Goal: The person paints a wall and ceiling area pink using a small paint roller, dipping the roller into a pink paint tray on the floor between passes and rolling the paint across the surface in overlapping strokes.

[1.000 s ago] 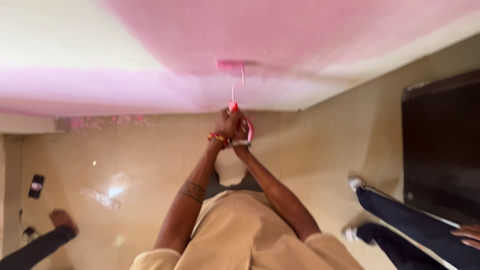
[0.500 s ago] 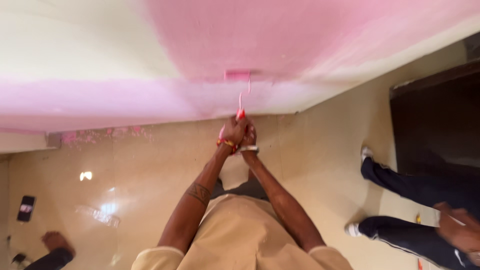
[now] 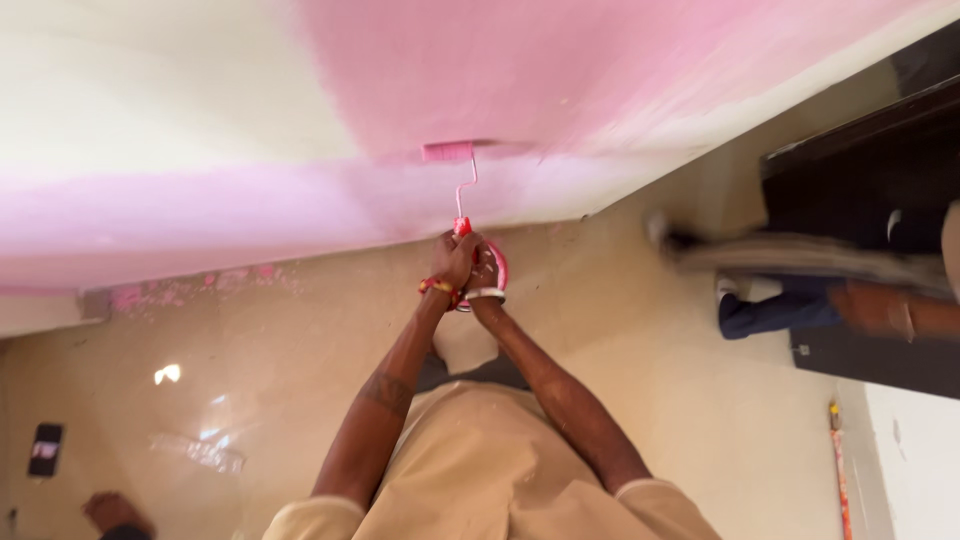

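Both arms reach forward toward a wall [image 3: 200,120] that is part cream, part fresh pink. My left hand [image 3: 452,262] and my right hand [image 3: 486,272] are clasped together around the red handle of a paint roller [image 3: 452,152]. The pink roller head lies flat against the wall at the lower edge of a pink patch, joined to the handle by a thin bent wire. A red thread band circles my left wrist and a pale bangle my right.
Glossy beige floor [image 3: 250,400] with pink paint splatter along the wall base. Another person's legs and shoes [image 3: 780,290] move at the right near a dark doorway [image 3: 880,170]. A dark phone [image 3: 45,448] lies at the far left, a foot [image 3: 115,512] below it, a stick [image 3: 838,470] at lower right.
The roller has slid down and rightward along the wall with my hands. The person at the right has stepped further in, blurred by motion.
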